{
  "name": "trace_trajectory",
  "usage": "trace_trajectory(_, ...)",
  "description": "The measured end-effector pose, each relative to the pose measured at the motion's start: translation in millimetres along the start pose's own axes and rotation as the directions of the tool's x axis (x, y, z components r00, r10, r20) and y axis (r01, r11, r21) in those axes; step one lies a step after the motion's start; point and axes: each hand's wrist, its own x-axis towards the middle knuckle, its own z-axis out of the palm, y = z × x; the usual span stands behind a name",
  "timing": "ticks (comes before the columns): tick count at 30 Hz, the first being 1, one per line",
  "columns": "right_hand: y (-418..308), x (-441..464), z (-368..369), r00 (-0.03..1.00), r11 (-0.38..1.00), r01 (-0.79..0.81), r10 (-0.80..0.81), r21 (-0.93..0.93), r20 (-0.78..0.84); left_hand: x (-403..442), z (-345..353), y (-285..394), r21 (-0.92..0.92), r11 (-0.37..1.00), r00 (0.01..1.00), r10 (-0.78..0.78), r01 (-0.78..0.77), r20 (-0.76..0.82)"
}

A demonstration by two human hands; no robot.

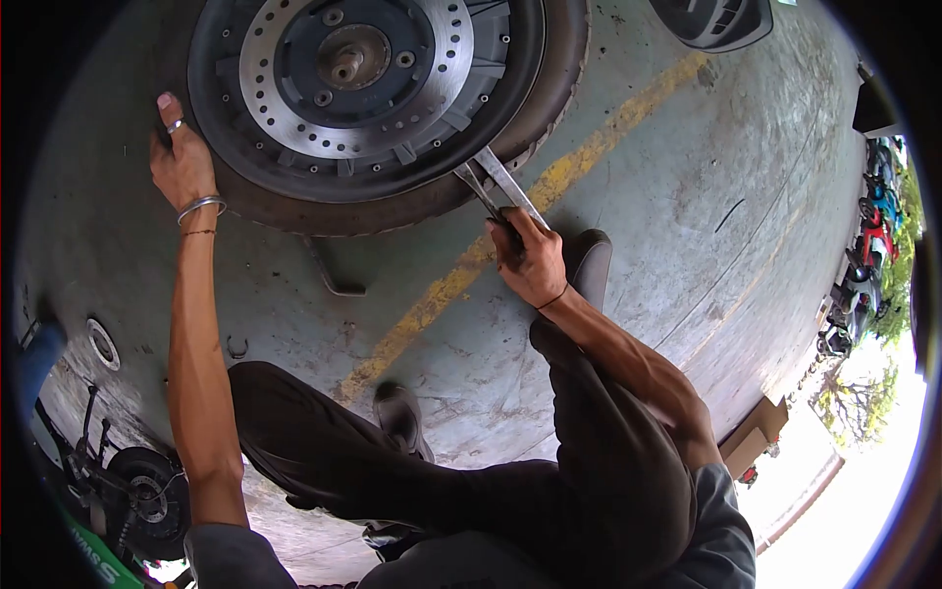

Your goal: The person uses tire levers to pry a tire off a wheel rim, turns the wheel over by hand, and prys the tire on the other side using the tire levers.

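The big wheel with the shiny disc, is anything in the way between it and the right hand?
Only the two metal tire levers that the right hand is holding. They bridge the gap to the wheel, their far ends at its rim's lower right edge. Nothing else visible stands between.
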Motion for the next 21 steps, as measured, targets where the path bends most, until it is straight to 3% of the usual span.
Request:
trace_trajectory(6, -9.4, 4.1, -0.2, 0.998, 0.998, 0.061, -0.061, -0.010, -0.016, 3.8, 3.6, -4.9, -0.004, 0.998, 0.998, 0.056, -0.056, -0.041)
trace_trajectory(12, 6.2, 4.3, 18.2, 0.994, 0.993, 0.107, -0.106, 0.046, -0.037, 4.3, -2.6, 0.6, 0.016, 0.999, 0.998, -0.028, 0.028, 0.058)
trace_trajectory(15, 30.2, 0.6, 38.9, 0.981, 0.984, 0.178, -0.180, -0.023, -0.072, 7.9, -2.0, -2.4, 0.005, 1.000, 1.000, -0.001, 0.001, 0.018)
trace_trajectory(18, 48.0, 3.9, 48.1, 0.979, 0.974, 0.202, -0.201, -0.104, 0.018, 7.1, -2.4, -1.4, -0.024, 1.000, 0.999, -0.001, 0.002, 0.049)
trace_trajectory(19, 47.2, 5.8, 49.5, 0.989, 0.985, 0.136, -0.129, -0.105, 0.070, 7.1, -3.9, 1.9, -0.033, 0.999, 0.998, -0.011, 0.013, 0.060)
trace_trajectory(21, 46.1, 6.1, 50.7, 0.989, 0.979, 0.144, -0.139, -0.142, 0.049, 1.8, -7.5, 0.1, -0.044, 0.999, 0.997, -0.017, 0.020, 0.070)
